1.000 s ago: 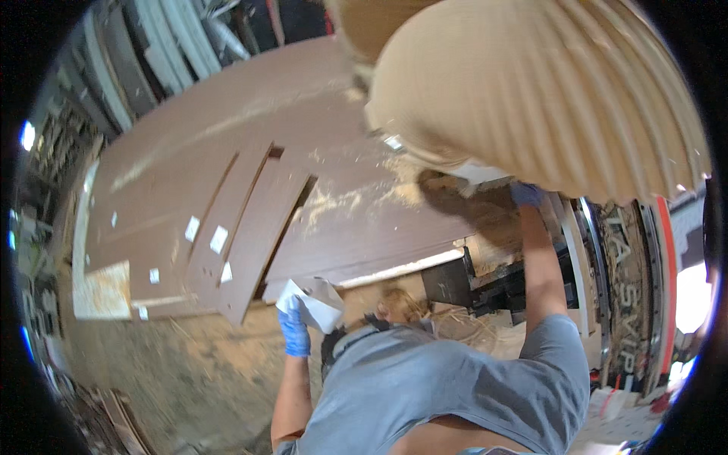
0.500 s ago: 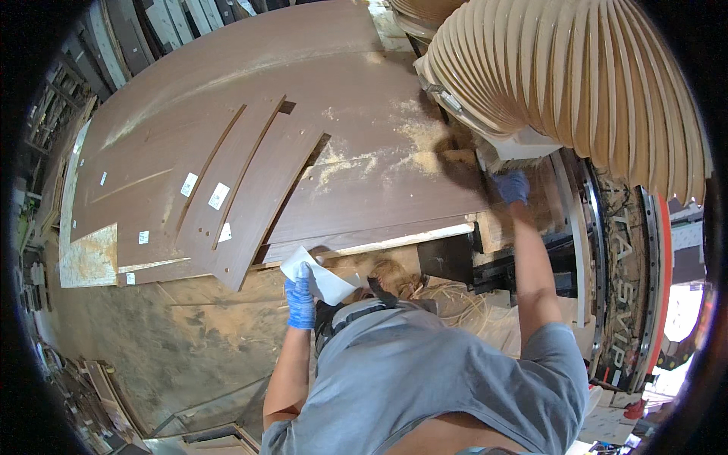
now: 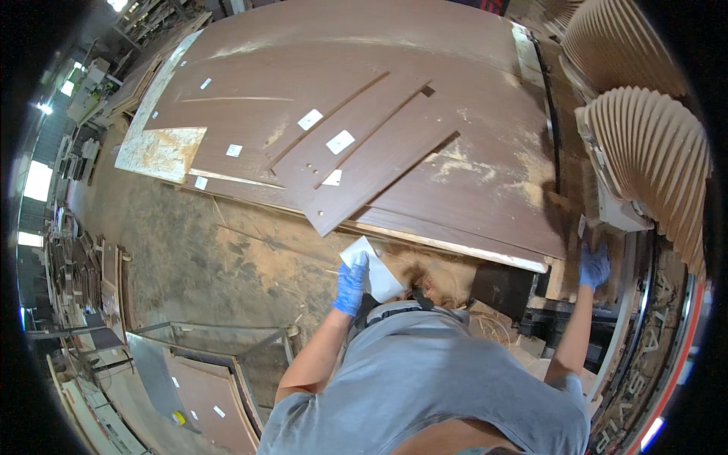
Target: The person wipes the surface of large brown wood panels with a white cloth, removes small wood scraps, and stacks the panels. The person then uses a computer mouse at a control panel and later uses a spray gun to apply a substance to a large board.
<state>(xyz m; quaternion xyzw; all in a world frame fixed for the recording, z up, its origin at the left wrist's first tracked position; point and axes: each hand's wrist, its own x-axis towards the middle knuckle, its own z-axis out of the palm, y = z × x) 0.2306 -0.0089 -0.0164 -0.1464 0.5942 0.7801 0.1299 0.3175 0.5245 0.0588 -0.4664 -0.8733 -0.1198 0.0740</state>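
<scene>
My left hand (image 3: 350, 284), in a blue glove, is closed on a white sheet of paper (image 3: 381, 279) in front of my waist. The paper is bent, with one corner pointing up. My right arm reaches forward on the right, beside the corner of a large brown panel (image 3: 485, 182). The right hand (image 3: 594, 267), also gloved in blue, is below the dust hood (image 3: 623, 212). A small pale slip (image 3: 582, 226) shows at its fingertips, seemingly held there; the fingers are partly in shadow.
Several cut brown strips (image 3: 379, 171) lie slanted across the panel, some with white labels (image 3: 340, 142). Sawdust (image 3: 535, 174) is scattered near its right side. A ribbed beige hose (image 3: 644, 152) hangs at the right above a machine rail (image 3: 644, 334). A cart with boards (image 3: 208, 394) stands lower left.
The view has swung, so the panel, hose and both hands appear farther right, and the cart shows more. The left hand keeps the paper; the right hand stays near the dust hood.
</scene>
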